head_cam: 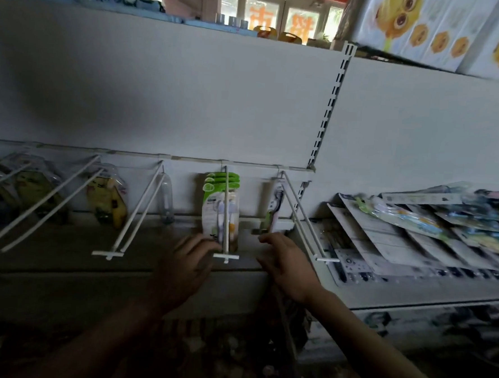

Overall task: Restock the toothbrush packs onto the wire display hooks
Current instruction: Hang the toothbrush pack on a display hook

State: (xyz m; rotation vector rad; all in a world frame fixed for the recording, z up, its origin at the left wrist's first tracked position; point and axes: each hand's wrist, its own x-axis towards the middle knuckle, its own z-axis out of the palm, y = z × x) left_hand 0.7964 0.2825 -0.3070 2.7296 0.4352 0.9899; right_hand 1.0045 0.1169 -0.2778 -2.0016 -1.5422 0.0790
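A green-topped toothbrush pack (219,210) hangs on the middle wire hook (226,216). My left hand (186,265) reaches toward the pack's lower left edge, fingers apart, holding nothing. A slim single-brush pack (274,210) hangs on the hook to the right (302,218). Just below that pack my right hand (286,265) stretches forward with loosely curled fingers, and I see nothing in it. Yellow packs (107,200) hang on hooks further left.
A pile of loose toothbrush packs (432,229) lies on the white shelf (411,295) to the right. Long white wire hooks (137,211) jut toward me at hand height along the rail. Dark clutter fills the space below the shelf edge.
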